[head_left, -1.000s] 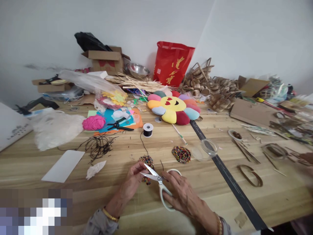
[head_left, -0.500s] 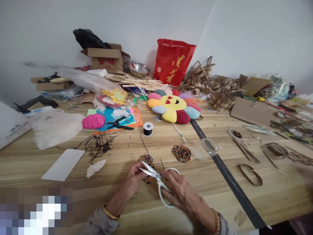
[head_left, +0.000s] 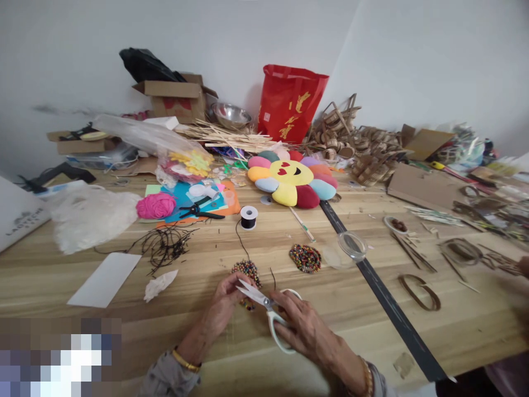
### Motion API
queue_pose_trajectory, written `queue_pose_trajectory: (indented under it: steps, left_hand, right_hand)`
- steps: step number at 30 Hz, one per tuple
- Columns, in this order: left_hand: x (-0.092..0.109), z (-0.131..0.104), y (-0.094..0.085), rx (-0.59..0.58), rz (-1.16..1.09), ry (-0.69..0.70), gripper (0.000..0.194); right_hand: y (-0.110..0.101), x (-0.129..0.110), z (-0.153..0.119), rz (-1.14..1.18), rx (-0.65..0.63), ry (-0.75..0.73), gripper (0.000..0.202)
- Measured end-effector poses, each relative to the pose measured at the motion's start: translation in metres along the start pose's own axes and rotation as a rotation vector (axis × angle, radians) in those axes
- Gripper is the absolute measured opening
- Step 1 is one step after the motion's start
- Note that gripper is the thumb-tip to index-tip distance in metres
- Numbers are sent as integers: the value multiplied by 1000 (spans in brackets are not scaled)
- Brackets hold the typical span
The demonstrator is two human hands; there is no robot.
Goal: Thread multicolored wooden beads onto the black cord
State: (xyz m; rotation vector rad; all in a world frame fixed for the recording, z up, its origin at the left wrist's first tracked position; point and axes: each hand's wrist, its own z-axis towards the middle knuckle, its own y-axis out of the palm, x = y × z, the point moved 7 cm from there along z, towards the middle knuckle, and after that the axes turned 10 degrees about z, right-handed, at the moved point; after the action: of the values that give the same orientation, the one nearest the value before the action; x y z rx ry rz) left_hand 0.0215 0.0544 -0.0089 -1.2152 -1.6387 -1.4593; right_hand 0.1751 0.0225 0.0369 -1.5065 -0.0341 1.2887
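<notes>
My right hand (head_left: 303,325) grips white-handled scissors (head_left: 268,302) by their loops. The blades point left, a little apart, with their tips beside the fingers of my left hand (head_left: 223,300). Those fingers are closed on a string of multicoloured beads (head_left: 246,271), partly covered by my hand and the blades. Black cord runs from the beads up to a white spool of black cord (head_left: 248,218). A short dark cord end (head_left: 273,275) sticks up near my right fingers. A coiled string of beads (head_left: 305,258) lies further right on the table.
A flower-shaped cushion (head_left: 291,179) sits at the back, before a red bag (head_left: 289,105). Left lie tangled black cords (head_left: 165,248), pink yarn (head_left: 156,205) and white card (head_left: 104,280). A dark strip (head_left: 384,298) crosses the right side. Another person's hand (head_left: 524,267) shows at the right edge.
The scissor blades have come closer together, beside my left fingers. Another person's hand has come into sight at the right edge. The whole view has shifted slightly.
</notes>
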Motion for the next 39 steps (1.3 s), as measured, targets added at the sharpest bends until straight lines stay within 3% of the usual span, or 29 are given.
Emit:
queue_pose_trajectory:
  steps: [4, 11, 16, 22, 28, 34, 39]
  left_hand:
    - [3, 0, 0, -4, -109, -43, 25]
    - [3, 3, -3, 3, -204, -34, 21]
    - [-2, 4, -5, 3, -183, -56, 24]
    - [-3, 2, -1, -24, -144, -74, 24]
    - [-3, 0, 3, -50, -147, -79, 24]
    - [-2, -1, 6, -70, -148, -64, 26]
    - [-3, 0, 4, -40, -117, -64, 26]
  right_hand:
    - [-1, -8, -13, -11, -36, -106, 40]
    - [20, -25, -24, -112, -357, -167, 34]
    - [27, -43, -22, -160, -382, -221, 27]
    - [17, -41, -17, -8, -293, -147, 23]
    - [-1, 11, 7, 454, 188, 234, 25]
    - [24, 26, 35, 960, 207, 358, 41]
    - [27, 34, 34, 1006, 255, 353, 37]
